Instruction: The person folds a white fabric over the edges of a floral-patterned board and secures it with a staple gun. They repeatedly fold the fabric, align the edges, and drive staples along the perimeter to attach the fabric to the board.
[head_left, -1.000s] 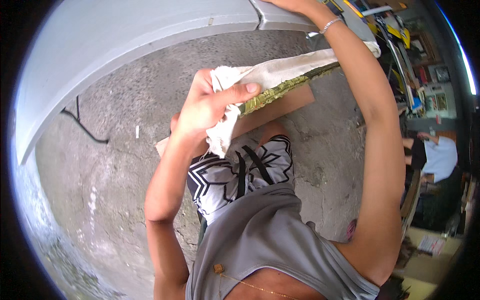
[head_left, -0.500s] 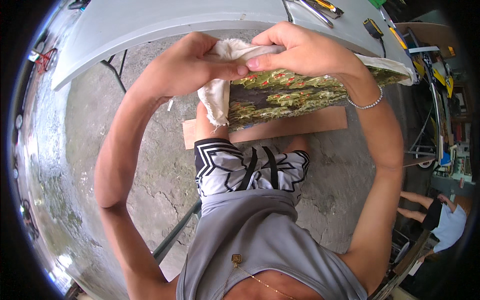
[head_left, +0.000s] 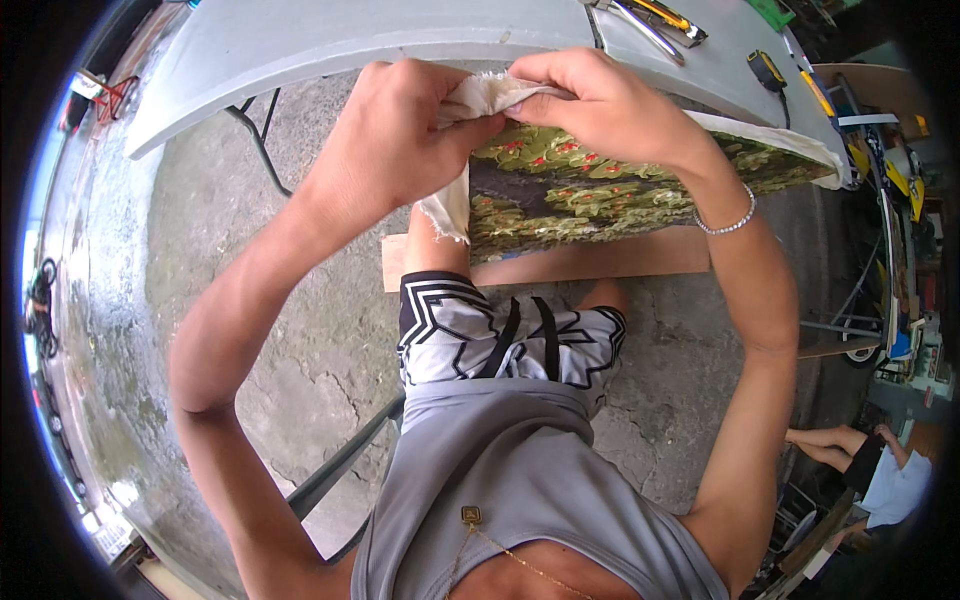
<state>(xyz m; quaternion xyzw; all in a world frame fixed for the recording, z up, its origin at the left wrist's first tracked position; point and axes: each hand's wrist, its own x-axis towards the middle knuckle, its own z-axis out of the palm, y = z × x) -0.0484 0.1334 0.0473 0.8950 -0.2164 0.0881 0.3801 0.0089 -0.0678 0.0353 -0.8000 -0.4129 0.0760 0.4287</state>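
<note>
Canvas (head_left: 590, 205) extends rightward from the left hand (head_left: 405, 130), past the right hand (head_left: 615, 110), both pinching its frayed corner (head_left: 488, 97).

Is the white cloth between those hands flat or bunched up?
Bunched up: the white cloth is creased where the left hand and right hand pinch it by the painting.

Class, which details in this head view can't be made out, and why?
In the head view:
Painted canvas: part of its face, hidden behind the right hand.
Frayed margin: partly covered by the left hand.
Wooden board: partly behind the canvas.
Table: far side, cut off by the upper edge.
Pendant: its design, too small.
</note>
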